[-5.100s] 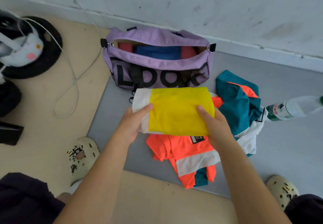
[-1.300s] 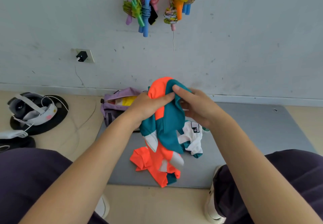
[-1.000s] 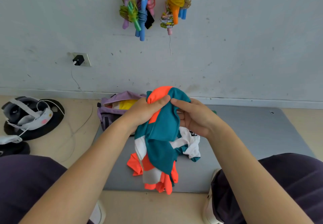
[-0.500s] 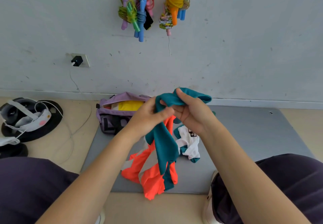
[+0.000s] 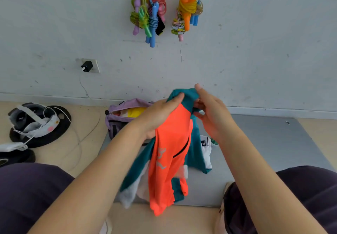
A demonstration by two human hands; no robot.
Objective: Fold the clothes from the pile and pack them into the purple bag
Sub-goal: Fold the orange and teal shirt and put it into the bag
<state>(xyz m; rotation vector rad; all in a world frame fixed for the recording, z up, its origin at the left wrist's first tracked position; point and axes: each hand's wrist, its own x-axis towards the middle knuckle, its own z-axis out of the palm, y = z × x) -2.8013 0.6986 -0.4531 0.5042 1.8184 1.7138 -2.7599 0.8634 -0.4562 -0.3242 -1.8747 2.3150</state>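
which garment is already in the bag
The yellow one, visible in the open purple bag; the orange-teal one is held, the white-teal one lies on the mat.

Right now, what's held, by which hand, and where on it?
Both hands hold the orange-and-teal garment at its top edge: left hand grips the orange part, right hand pinches the teal part. The rest hangs free.

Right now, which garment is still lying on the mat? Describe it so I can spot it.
Find the grey mat below the wall, right of the purple bag. Just beneath the right hand lies a white and teal garment; unlike the held orange piece, it shows a small dark label.
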